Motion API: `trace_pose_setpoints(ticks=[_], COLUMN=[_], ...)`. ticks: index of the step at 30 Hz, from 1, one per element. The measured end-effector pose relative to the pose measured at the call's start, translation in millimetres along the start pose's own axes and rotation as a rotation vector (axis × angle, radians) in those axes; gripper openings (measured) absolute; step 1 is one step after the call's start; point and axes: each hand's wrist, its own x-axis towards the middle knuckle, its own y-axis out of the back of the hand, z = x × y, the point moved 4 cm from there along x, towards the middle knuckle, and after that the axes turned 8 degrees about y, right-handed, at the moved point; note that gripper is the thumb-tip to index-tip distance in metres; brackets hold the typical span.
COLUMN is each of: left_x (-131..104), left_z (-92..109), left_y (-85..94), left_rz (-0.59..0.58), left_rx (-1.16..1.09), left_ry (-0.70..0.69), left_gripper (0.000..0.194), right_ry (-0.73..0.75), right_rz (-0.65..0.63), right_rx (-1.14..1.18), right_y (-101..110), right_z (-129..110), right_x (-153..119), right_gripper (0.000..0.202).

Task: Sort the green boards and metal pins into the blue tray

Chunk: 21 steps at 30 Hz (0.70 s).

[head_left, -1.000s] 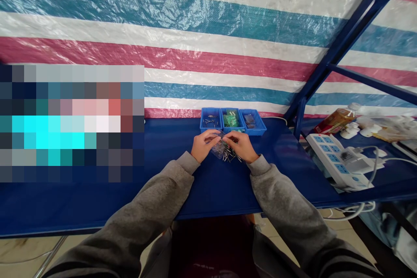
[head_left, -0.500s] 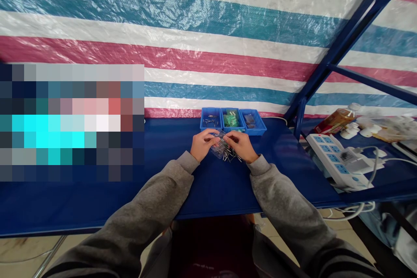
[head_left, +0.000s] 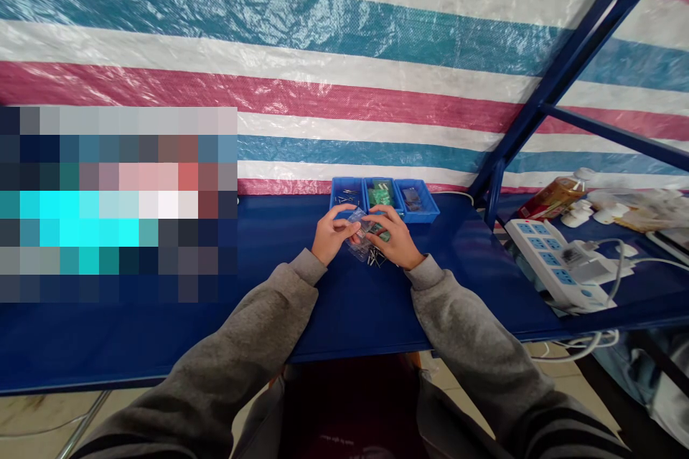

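- Clear plastic bag (head_left: pixel 357 246) between both hands, at six o'clock from the blue bins (head_left: pixel 424 217).
- Left hand (head_left: pixel 329 235), nine o'clock, pinches it; right hand (head_left: pixel 398 238), three o'clock, curls close, grip unclear.
- Probably light, limp, slippery: best pinched at opposite edges.

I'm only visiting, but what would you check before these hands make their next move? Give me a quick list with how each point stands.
1. Left hand has the bag: ok, thumb and fingers pinch it.
2. Right hand grips the bag too: cannot tell; its fingers are close together with it.
3. Bag's contents known: cannot tell, too small and partly covered.
4. No loose pins under the hands: not ok, a small pile lies there.
5. Bins upright: ok, three stand side by side beyond the hands.
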Motion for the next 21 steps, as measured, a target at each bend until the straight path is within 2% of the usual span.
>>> trace_pose_setpoints(ticks=[2,5,9,12,17,21], left_x=[0.2,1.1,1.2,0.9,0.6,2.6], left_z=[-0.8,-0.8,2.6,3.6,3.5,-3.7], left_y=[-0.3,2.0,5.4,5.7,3.7,1.9], left_rz=[-0.013,0.033,0.123,0.139,0.119,0.043], left_rx=[0.006,0.086,0.341,0.430,0.378,0.163], left_ry=[-0.005,-0.069,-0.244,-0.302,-0.251,-0.064], left_gripper=[0.049,0.036,0.031,0.029,0.029,0.032], right_ry=[0.027,0.033,-0.033,-0.084,-0.133,-0.042], right_rz=[0.031,0.071,0.104,0.113,0.115,0.069], right_rx=[-0.029,-0.044,-0.036,-0.006,0.058,0.055], right_y=[-0.5,-0.3,0.1,-0.1,1.6,1.9], right_z=[2.2,4.8,7.7,8.9,8.0,3.6], right_x=[0.2,0.5,0.4,0.3,-0.2,-0.1], right_gripper=[0.021,0.019,0.024,0.028,0.027,0.027])
